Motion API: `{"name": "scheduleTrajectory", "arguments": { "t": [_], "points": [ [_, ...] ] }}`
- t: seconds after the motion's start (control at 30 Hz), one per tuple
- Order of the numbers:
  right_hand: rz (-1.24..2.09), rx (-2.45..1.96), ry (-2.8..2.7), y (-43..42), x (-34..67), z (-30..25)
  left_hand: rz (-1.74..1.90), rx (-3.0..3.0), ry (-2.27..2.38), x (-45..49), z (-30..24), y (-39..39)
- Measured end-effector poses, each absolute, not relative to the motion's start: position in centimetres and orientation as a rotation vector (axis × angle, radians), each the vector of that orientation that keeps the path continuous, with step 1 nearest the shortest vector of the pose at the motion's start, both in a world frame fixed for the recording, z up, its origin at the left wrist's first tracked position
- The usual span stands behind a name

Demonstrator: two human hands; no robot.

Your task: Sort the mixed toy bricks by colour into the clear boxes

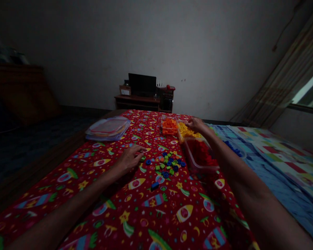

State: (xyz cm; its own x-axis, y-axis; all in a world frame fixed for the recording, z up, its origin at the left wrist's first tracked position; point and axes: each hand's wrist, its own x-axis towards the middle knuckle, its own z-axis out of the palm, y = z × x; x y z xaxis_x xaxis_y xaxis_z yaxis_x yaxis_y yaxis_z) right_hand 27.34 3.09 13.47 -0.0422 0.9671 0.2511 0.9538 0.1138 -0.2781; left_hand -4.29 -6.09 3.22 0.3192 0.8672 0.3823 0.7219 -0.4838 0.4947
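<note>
My left hand (pixel 130 158) rests on the red patterned cloth with its fingers curled together. A small green piece (pixel 143 158) lies by its thumb, and whatever the fingertips pinch is too small to make out. My right hand (pixel 196 124) reaches over the far part of a clear box of yellow plastic pieces (pixel 185 130). Its fingers are bent closed at the pieces; what they hold is hidden. Between my arms lie loose green blocks (pixel 157 168), blue wheel-like pieces (pixel 166 174) and a few orange ones. A longer blue block (pixel 154 186) lies nearer me.
A box of orange pieces (pixel 170 127) and a box of red pieces (pixel 200 152) stand beside the yellow one. Blue pieces (pixel 232 148) sit in a container to the right, beyond my forearm. Stacked clear plastic lids (pixel 108 128) lie at the far left of the cloth.
</note>
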Motion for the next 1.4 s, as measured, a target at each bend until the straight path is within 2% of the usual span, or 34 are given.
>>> {"name": "scheduleTrajectory", "arguments": {
  "t": [0.1,0.2,0.3,0.43,0.6,0.73,0.87,1.13,1.4],
  "points": [
    [-0.153,-1.774,-2.118,1.7,26.8,13.3,0.839,2.395,1.437,-4.4,2.5,-6.0],
    [-0.064,-1.622,-2.294,-1.4,25.1,12.3,0.776,2.409,1.409,-4.3,2.1,-6.1],
    [0.031,-1.649,-2.534,-4.2,23.4,10.7,0.742,2.444,1.394,-4.0,2.0,-6.3],
    [-0.146,-1.748,-2.693,-5.3,22.2,8.0,0.721,2.45,1.369,-3.5,1.9,-6.6],
    [-0.187,-1.658,-2.847,-5.1,21.7,6.1,0.829,2.424,1.3,-2.6,0.7,-7.2],
    [-0.164,-1.633,-2.76,-5.3,21.4,6.5,0.962,2.379,1.328,-2.1,-0.1,-7.6],
    [-0.164,-1.397,-2.698,-5.9,20.1,7.0,1.035,2.328,1.362,-2.0,-0.2,-7.4],
    [-0.226,-1.124,-2.998,-6.1,16.5,5.5,1.045,2.357,1.374,-2.2,-0.4,-7.3],
    [0.005,-1.245,-2.833,-3.0,18.2,9.0,1.203,2.354,1.368,-2.3,-2.0,-6.9]
  ]
}}
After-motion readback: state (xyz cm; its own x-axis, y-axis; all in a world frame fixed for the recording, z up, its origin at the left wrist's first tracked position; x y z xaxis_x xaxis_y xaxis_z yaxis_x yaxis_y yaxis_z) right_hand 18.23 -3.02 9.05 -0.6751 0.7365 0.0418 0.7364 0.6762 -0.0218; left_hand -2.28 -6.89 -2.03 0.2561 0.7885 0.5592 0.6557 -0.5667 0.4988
